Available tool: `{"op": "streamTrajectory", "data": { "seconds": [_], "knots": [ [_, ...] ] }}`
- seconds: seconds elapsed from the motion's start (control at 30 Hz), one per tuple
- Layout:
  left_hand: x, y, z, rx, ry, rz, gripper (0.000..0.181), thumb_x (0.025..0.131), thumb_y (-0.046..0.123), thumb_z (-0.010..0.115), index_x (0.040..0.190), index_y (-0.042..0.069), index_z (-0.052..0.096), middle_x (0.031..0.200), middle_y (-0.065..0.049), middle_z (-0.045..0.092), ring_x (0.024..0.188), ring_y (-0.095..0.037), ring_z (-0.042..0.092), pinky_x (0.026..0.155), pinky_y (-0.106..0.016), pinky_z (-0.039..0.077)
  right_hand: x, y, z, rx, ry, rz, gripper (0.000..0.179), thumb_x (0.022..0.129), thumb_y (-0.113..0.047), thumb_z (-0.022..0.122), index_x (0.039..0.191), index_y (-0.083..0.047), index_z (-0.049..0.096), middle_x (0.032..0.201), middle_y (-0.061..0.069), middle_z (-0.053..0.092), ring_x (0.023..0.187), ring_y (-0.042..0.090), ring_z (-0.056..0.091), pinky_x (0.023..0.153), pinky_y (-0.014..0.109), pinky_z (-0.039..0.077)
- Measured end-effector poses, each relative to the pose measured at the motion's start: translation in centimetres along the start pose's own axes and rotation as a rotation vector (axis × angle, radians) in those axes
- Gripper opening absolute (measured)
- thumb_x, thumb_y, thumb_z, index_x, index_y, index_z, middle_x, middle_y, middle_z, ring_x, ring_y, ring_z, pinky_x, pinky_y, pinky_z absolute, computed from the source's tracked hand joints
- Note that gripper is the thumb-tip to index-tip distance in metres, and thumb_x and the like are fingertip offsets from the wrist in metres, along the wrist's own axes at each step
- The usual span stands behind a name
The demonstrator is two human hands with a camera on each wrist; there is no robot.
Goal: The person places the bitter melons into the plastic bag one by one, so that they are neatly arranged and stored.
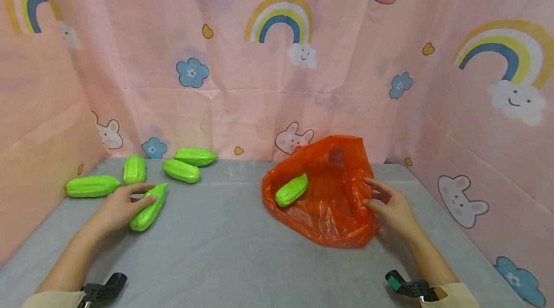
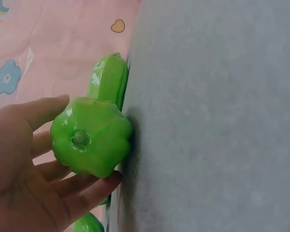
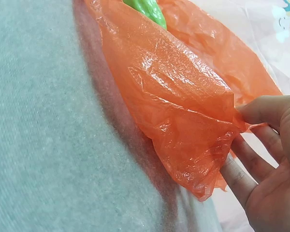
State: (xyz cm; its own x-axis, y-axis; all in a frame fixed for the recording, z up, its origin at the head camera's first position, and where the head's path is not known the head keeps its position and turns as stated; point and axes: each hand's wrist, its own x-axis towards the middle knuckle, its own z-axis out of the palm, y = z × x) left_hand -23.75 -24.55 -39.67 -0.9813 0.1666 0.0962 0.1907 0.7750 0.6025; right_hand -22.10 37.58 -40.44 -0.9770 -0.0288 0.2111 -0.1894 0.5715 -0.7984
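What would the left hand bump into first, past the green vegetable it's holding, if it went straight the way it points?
Likely the nearer vegetable of the pair by the curtain, ahead and to the right of the left hand. Exact heading and depth are unclear, so it might just miss.

glossy bright green ribbed vegetable [image 1: 145,216], held aslant, pointed tip away, stubby thicker end near, crinkled translucent orange-red plastic bag [image 1: 333,214] on the grey counter [image 1: 225,250], mouth gaping, right side pinched, similar green vegetable [image 1: 292,190] inside
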Motion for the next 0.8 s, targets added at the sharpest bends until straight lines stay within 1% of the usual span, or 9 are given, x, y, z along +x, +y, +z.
{"op": "streamTrajectory", "data": {
  "seconds": [0.1,0.2,0.27,0.43,0.53,0.63,0.7,0.77,0.8],
  "knots": [
    [-0.1,0.1,0.0,0.023,-0.021,0.001,0.061,0.100,0.038,0.063,0.141,-0.005,0.052,0.141,-0.036,0.053,0.118,-0.055,0.061,0.091,-0.060,0.055,0.0,0.0,0.0,0.002,0.003,0.003,0.057,0.098,-0.016,0.066,0.150,-0.005,0.047,0.141,0.024,0.056,0.102,-0.008,0.058,0.080,0.015,0.056],
    [0.0,0.1,0.1,0.043,-0.037,0.019,0.065,0.096,0.036,0.069,0.142,-0.005,0.051,0.140,-0.038,0.052,0.115,-0.056,0.061,0.089,-0.060,0.055,0.0,0.0,0.0,0.010,0.003,0.008,0.056,0.098,-0.016,0.066,0.149,-0.004,0.047,0.142,0.025,0.055,0.101,-0.009,0.058,0.081,0.015,0.056],
    [0.0,0.2,0.1,0.053,-0.037,0.018,0.067,0.093,0.036,0.072,0.142,-0.005,0.051,0.139,-0.038,0.053,0.115,-0.056,0.061,0.088,-0.060,0.055,0.0,0.0,0.0,0.010,0.002,0.012,0.056,0.098,-0.016,0.066,0.150,-0.004,0.047,0.143,0.025,0.055,0.101,-0.011,0.057,0.081,0.015,0.056],
    [0.0,0.3,0.3,0.052,-0.001,-0.002,0.069,0.090,0.036,0.076,0.140,-0.005,0.053,0.137,-0.038,0.055,0.118,-0.057,0.058,0.087,-0.060,0.055,0.3,-0.2,-0.2,0.011,-0.002,0.002,0.056,0.097,-0.014,0.066,0.149,-0.003,0.047,0.142,0.026,0.055,0.100,-0.012,0.057,0.081,0.015,0.056],
    [0.0,0.5,0.5,0.046,0.015,-0.001,0.068,0.090,0.034,0.076,0.139,-0.006,0.053,0.136,-0.039,0.054,0.117,-0.057,0.059,0.087,-0.060,0.056,0.4,-0.2,-0.2,0.014,-0.006,-0.015,0.056,0.097,-0.013,0.066,0.148,-0.002,0.048,0.139,0.027,0.057,0.099,-0.012,0.058,0.080,0.015,0.056],
    [0.0,0.7,0.6,0.034,0.035,0.011,0.066,0.090,0.030,0.076,0.139,-0.007,0.054,0.136,-0.039,0.055,0.113,-0.057,0.061,0.086,-0.059,0.056,0.3,-0.2,-0.2,0.007,-0.014,-0.012,0.056,0.097,-0.015,0.067,0.148,-0.002,0.048,0.140,0.027,0.056,0.099,-0.013,0.058,0.081,0.014,0.056],
    [0.1,0.9,0.7,0.024,0.046,0.020,0.064,0.090,0.028,0.076,0.139,-0.007,0.054,0.137,-0.037,0.055,0.112,-0.056,0.062,0.086,-0.059,0.056,0.2,-0.2,-0.2,-0.004,-0.019,-0.007,0.056,0.097,-0.016,0.067,0.149,-0.003,0.048,0.141,0.026,0.056,0.101,-0.010,0.059,0.082,0.014,0.055],
    [0.2,1.2,0.8,0.009,0.055,0.027,0.063,0.091,0.027,0.075,0.140,-0.006,0.053,0.138,-0.036,0.055,0.112,-0.056,0.062,0.087,-0.058,0.056,0.1,-0.4,-0.2,-0.017,-0.019,0.007,0.057,0.097,-0.018,0.067,0.149,-0.004,0.047,0.142,0.024,0.056,0.106,0.000,0.063,0.082,0.013,0.055],
    [0.3,1.4,0.8,0.002,0.059,0.031,0.062,0.091,0.026,0.074,0.140,-0.006,0.053,0.139,-0.036,0.054,0.112,-0.056,0.062,0.087,-0.058,0.056,0.1,-0.4,-0.1,-0.022,-0.018,0.007,0.057,0.098,-0.018,0.067,0.149,-0.005,0.047,0.143,0.024,0.056,0.109,0.007,0.064,0.082,0.013,0.054]
  ]
}}
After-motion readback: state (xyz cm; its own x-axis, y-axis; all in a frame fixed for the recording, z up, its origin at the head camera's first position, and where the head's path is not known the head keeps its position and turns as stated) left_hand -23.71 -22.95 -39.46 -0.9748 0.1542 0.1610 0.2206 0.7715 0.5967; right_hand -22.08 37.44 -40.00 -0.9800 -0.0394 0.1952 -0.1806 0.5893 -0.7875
